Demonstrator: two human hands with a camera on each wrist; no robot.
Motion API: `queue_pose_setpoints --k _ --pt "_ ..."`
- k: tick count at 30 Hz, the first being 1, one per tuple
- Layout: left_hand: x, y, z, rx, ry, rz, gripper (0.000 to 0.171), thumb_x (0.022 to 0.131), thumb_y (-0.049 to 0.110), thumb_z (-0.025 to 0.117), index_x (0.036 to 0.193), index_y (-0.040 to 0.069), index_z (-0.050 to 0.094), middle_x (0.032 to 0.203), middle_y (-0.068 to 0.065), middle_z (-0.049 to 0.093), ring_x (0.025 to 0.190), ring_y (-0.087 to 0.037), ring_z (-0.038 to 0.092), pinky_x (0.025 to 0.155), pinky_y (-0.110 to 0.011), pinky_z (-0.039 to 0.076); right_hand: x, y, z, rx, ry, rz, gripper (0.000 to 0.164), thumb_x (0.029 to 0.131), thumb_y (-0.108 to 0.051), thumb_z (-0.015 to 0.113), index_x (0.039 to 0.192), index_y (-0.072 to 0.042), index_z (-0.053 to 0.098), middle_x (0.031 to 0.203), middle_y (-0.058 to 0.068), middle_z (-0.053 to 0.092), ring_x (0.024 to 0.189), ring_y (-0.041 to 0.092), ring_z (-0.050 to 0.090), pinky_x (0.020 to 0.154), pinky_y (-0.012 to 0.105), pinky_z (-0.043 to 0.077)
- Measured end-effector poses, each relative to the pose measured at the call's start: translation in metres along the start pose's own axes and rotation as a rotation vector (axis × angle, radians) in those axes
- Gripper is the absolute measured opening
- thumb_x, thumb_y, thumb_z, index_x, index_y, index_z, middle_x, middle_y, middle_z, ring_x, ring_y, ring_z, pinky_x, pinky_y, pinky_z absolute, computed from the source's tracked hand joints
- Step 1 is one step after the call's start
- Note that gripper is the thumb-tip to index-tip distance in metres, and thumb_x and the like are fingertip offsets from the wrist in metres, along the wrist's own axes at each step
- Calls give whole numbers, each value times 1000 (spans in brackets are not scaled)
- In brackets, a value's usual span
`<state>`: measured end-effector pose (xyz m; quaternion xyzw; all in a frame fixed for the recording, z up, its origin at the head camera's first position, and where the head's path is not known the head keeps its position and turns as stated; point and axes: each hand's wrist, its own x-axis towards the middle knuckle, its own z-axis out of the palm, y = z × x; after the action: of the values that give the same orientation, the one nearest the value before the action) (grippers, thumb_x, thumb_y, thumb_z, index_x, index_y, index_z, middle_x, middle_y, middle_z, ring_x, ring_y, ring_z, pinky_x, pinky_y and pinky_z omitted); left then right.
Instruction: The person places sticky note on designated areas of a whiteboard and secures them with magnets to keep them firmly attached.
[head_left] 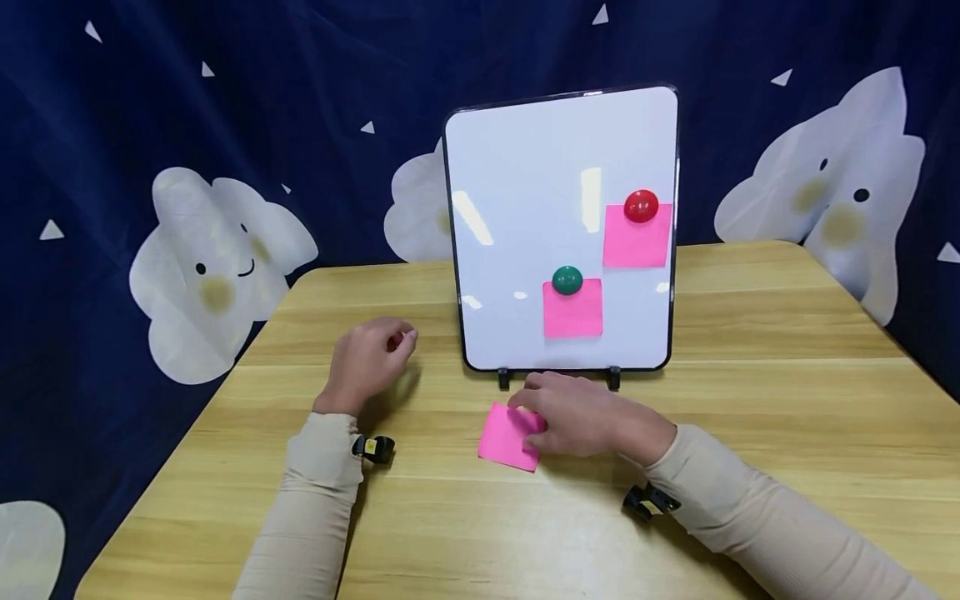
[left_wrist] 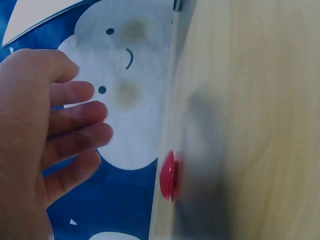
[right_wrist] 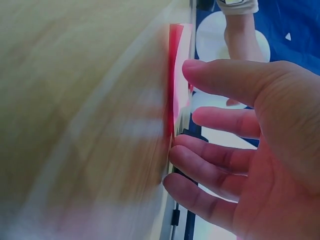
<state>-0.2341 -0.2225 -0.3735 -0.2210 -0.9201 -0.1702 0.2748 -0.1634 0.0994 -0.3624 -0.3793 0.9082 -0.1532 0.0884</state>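
Observation:
A pink sticky note point(head_left: 504, 437) lies on the table in front of the whiteboard point(head_left: 517, 200). Over its right side my right hand point(head_left: 577, 412) reaches from the right. In the right wrist view a gap shows between thumb point(right_wrist: 220, 75) and fingers, beside the slightly lifted edge of the note point(right_wrist: 181, 75). My left hand point(head_left: 370, 358) hovers above the table left of the board, fingers loosely bent and holding nothing. Near it in the left wrist view sits a red round magnet point(left_wrist: 169, 176), which the left hand hides in the head view.
The board stands on small black feet point(head_left: 614, 378). On it a green magnet point(head_left: 567, 280) holds one pink note point(head_left: 572, 312), and a red magnet point(head_left: 641, 206) holds another point(head_left: 636, 246) higher up. A dark blue curtain point(head_left: 337, 67) with cloud prints hangs behind the table.

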Motion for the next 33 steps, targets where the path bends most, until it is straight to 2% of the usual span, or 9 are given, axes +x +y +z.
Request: queue_pose_setpoints --k 6,18,25,29,33 --pt "-3 -7 -5 6 -33 -58 18 95 26 64 91 14 77 80 3 68 70 -16 62 61 -40 51 0 1 0 -1 5 -2 43 86 -28 78 125 -14 68 91 -5 49 82 11 47 64 29 44" --pt "-7 -18 -8 2 -56 -104 19 96 26 65 94 12 77 87 -3 72 77 -21 66 69 -44 53 -1 1 -1 -13 -1 -15 41 85 -23 79 124 -16 68 92 -4 50 82 11 47 66 28 44" --pt "-10 -23 -9 -11 -163 -188 20 97 27 63 97 11 77 95 -5 70 86 -25 66 72 -45 53 -2 3 -2 -14 -21 -14 39 85 -21 78 123 -17 69 92 -4 49 82 11 47 67 29 44" --pt "-11 -25 -8 -9 -221 -227 22 97 27 63 102 10 77 102 -6 69 93 -27 66 75 -47 53 -3 4 -4 8 -49 34 42 85 -23 78 125 -19 67 96 -4 49 82 12 49 68 30 45" --pt "-11 -26 -8 -7 -257 -237 22 95 24 64 105 9 76 106 -8 68 94 -27 67 76 -48 54 -5 6 -7 27 -76 79 48 83 -27 79 129 -20 65 96 -3 48 78 12 51 67 31 46"
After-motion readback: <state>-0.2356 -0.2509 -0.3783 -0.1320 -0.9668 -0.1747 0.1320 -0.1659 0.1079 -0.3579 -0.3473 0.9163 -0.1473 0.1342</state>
